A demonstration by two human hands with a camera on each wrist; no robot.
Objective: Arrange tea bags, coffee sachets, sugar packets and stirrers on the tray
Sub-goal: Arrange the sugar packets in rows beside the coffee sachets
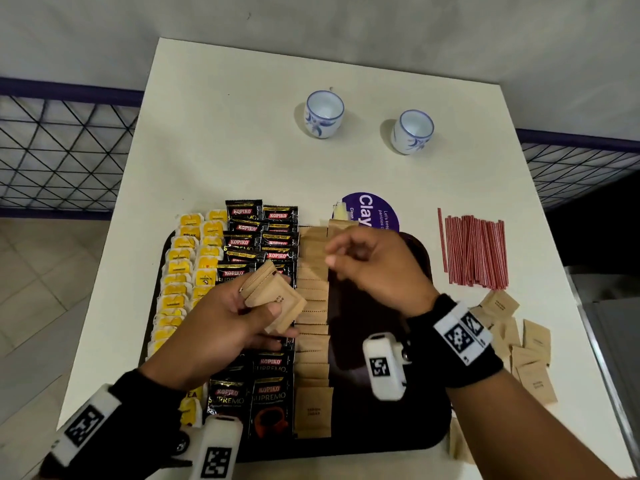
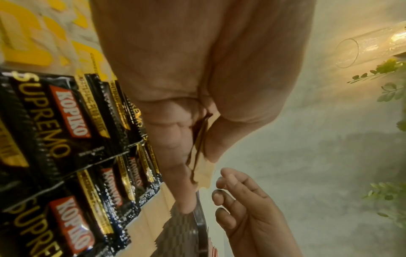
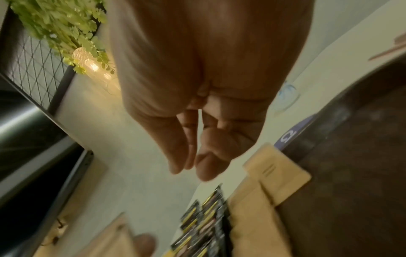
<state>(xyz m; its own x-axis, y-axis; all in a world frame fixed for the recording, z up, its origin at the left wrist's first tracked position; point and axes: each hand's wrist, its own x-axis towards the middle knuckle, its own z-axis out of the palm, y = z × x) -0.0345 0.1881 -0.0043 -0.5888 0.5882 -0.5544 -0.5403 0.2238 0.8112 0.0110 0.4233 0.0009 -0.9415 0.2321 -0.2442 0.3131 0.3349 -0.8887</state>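
Tray (image 1: 408, 441) already held yellow tea bags (image 1: 180, 271) at nine o'clock, black coffee sachets (image 1: 258, 237) beside them, and one column of brown sugar packets (image 1: 313, 306) at centre. Left hand (image 1: 221, 327) gripped a sugar stack; right hand (image 1: 374, 268) hovered with fingers loosely curled, holding nothing. Stirrers (image 1: 476, 251) and loose packets (image 1: 519, 344) waited off-tray at three o'clock; roughly two-thirds done.
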